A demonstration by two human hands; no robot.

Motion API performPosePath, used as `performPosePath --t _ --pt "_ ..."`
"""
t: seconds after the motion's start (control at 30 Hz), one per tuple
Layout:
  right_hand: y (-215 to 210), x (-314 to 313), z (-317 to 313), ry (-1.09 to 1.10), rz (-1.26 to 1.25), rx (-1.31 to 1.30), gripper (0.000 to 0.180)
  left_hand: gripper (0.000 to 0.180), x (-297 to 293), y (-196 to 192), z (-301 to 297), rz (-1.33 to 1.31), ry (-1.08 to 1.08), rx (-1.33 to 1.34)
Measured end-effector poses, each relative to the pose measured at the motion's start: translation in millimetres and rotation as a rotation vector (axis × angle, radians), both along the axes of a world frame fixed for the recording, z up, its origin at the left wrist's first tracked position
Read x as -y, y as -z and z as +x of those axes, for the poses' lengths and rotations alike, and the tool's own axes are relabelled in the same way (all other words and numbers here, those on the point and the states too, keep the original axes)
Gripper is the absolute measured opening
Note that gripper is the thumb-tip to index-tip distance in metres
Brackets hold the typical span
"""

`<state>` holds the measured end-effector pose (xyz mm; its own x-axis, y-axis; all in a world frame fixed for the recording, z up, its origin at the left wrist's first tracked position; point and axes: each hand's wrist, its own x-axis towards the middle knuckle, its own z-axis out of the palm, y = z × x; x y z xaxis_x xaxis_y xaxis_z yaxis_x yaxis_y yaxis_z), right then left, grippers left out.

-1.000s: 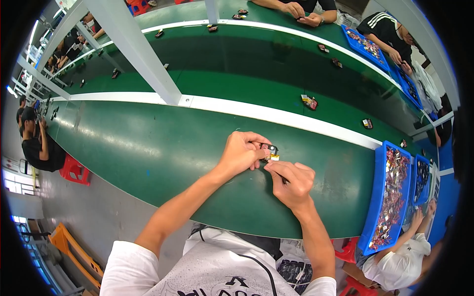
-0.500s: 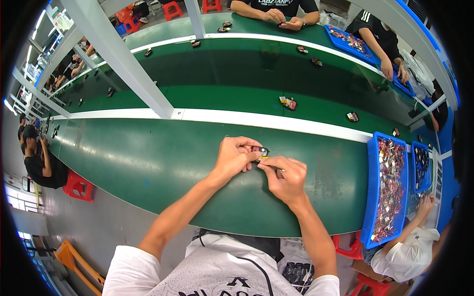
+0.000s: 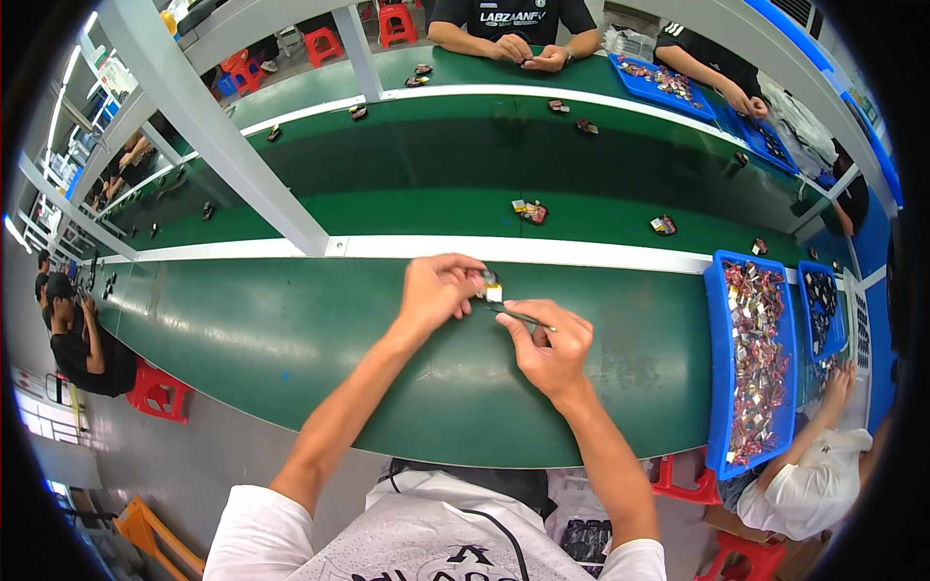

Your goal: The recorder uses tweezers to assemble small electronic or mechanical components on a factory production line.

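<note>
My left hand (image 3: pixel 436 292) pinches a small black device (image 3: pixel 492 278) between thumb and fingers, above the green bench. A white and yellow piece, seemingly a small battery pack, shows at the device's near edge; the fingers hide the rest. Just to the right, my right hand (image 3: pixel 556 352) is closed on dark, thin tweezers (image 3: pixel 528 319). Their tip points left, just below the device, and seems to be apart from it.
To my right stands a long blue tray (image 3: pixel 715 363) of small red, white and yellow parts. Beside it is a smaller blue tray (image 3: pixel 839 334) of black pieces. Beyond a white rail (image 3: pixel 533 254), a green conveyor belt (image 3: pixel 417 208) carries several small assemblies. Co-workers sit around.
My right hand has drawn back slightly from the device, and the tweezers show more plainly. The device is turned so its white and yellow piece faces up. The whole view has shifted somewhat.
</note>
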<state>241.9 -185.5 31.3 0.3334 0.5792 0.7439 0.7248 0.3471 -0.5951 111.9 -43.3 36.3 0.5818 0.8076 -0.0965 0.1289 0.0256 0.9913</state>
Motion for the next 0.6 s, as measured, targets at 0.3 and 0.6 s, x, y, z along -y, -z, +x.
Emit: performPosePath --t 0.3,0.6 --pt "-2.8 1.3 -2.4 0.046 0.033 -0.036 0.016 0.024 -134.2 6.6 24.7 0.226 -0.356 -0.112" --pt "-6.7 5.8 2.1 0.05 -0.006 -0.01 0.015 0.027 -119.0 8.0 31.5 0.963 -0.587 -0.514"
